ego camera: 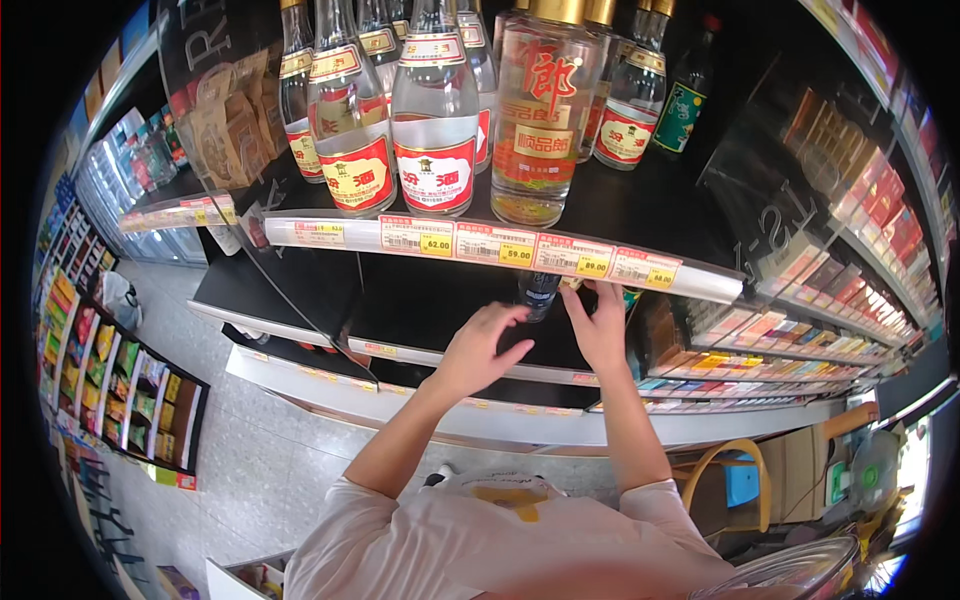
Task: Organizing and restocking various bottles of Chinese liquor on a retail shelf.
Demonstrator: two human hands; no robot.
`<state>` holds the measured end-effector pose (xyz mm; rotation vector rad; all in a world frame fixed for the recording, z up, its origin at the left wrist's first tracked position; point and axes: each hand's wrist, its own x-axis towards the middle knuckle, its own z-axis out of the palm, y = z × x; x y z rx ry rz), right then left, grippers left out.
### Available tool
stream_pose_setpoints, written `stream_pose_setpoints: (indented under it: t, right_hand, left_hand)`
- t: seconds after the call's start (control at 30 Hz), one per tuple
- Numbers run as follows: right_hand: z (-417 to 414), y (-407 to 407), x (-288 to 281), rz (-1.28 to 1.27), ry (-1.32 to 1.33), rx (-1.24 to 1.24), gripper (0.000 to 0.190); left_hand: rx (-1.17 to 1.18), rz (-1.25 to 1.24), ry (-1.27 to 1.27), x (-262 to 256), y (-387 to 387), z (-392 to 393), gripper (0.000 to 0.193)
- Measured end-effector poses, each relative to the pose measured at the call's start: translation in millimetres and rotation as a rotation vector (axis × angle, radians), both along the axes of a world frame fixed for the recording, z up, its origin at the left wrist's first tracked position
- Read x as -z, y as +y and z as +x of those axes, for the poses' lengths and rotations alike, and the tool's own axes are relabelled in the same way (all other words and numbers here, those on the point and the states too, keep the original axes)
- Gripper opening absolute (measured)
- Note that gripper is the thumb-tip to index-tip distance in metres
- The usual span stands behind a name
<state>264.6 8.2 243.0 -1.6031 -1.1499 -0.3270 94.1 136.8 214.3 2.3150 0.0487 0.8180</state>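
My left hand (484,351) reaches over the lower black shelf (420,307), its thumb and fingers apart and slightly blurred. Its fingertips come close to a dark bottle (538,294) standing there; contact cannot be made out. On that bottle's other side is my right hand (601,330), its fingertips passing under the upper shelf's price-tag rail (495,244). Partly hidden by that hand are a pale label and a green-labelled item (631,298). Whether my right fingers hold anything cannot be seen.
Clear glass liquor bottles (435,135) with red-and-white labels and a gold-capped bottle (534,127) stand near the upper shelf's front edge. A transparent divider (300,300) borders the left side. Boxed goods (795,330) fill shelves at right. Behind me are a wooden chair (761,480) and fan (874,472).
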Motion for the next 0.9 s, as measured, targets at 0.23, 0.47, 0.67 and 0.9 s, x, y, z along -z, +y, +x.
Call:
stream_pose_setpoints:
  t: [0.23, 0.47, 0.67, 0.9]
  right_hand:
    - [57, 65, 67, -0.032, 0.233, -0.049, 0.023]
    - [61, 75, 73, -0.243, 0.096, 0.146, 0.025]
    - [33, 59, 43, -0.166, 0.29, 0.021, 0.026]
    - [10, 23, 27, 0.11, 0.463, -0.089, 0.025]
  left_hand:
    - [-0.189, -0.127, -0.089, 61, 35, 76, 0.091]
    - [-0.262, -0.098, -0.091, 69, 24, 95, 0.093]
    - [-0.264, -0.252, -0.113, 59, 0, 87, 0.093]
    - [-0.208, -0.045, 0.031, 60, -6, 75, 0.087]
